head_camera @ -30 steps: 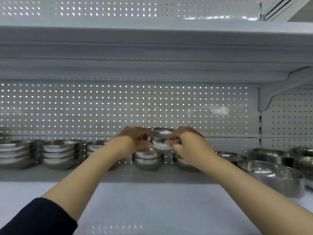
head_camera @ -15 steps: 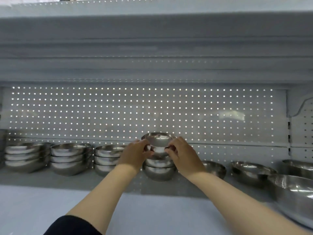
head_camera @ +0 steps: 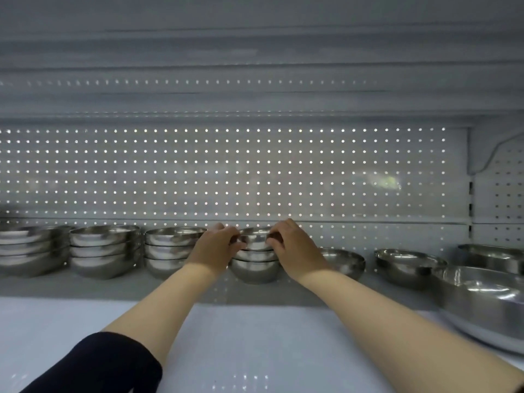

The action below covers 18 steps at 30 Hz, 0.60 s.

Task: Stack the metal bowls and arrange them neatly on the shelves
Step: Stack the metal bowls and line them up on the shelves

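A small metal bowl (head_camera: 255, 239) sits nested on top of a stack of small bowls (head_camera: 254, 268) at the back of the white shelf (head_camera: 241, 336). My left hand (head_camera: 217, 246) grips the top bowl's left rim and my right hand (head_camera: 292, 245) grips its right rim, fingers curled over the edge. Three more stacks of bowls stand to the left: one (head_camera: 170, 251) beside my left hand, a wider stack (head_camera: 103, 249) further left, and a third stack (head_camera: 31, 248) at the edge.
Single bowls stand to the right: one (head_camera: 344, 260) behind my right wrist, another (head_camera: 408, 266) further right. A large bowl (head_camera: 482, 299) sits at the right front, with one more bowl (head_camera: 493, 256) behind it. A perforated back panel (head_camera: 226, 171) and an upper shelf (head_camera: 255, 66) close in the space.
The bowl in both hands has come down from above the stack and now sits nested on it. Both hands lowered with it.
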Tool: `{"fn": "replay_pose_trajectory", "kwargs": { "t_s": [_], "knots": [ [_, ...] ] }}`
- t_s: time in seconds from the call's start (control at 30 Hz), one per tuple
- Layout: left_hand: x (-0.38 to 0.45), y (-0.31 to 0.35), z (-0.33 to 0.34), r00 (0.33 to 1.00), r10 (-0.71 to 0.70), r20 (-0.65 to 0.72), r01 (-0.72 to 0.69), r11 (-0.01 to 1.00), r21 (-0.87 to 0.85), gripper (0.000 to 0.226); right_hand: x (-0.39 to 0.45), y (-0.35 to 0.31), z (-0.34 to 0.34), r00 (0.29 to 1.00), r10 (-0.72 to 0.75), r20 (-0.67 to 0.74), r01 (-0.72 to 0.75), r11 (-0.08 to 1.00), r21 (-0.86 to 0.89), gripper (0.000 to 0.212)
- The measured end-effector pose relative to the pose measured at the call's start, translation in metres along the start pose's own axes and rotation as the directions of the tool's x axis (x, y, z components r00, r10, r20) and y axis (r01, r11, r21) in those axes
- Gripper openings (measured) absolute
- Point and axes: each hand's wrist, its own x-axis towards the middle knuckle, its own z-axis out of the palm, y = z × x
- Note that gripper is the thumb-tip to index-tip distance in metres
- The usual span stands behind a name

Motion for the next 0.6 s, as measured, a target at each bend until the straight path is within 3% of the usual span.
{"fn": "replay_pose_trajectory", "kwargs": {
  "t_s": [0.6],
  "knots": [
    [0.0037, -0.0058, 0.009, 0.998, -0.046, -0.053, 0.046, 0.999, -0.009, 0.03, -0.0024, 0.0019, 0.0061, 0.998, -0.002, 0.07, 0.003, 1.0, -0.018, 0.023]
  ]
}}
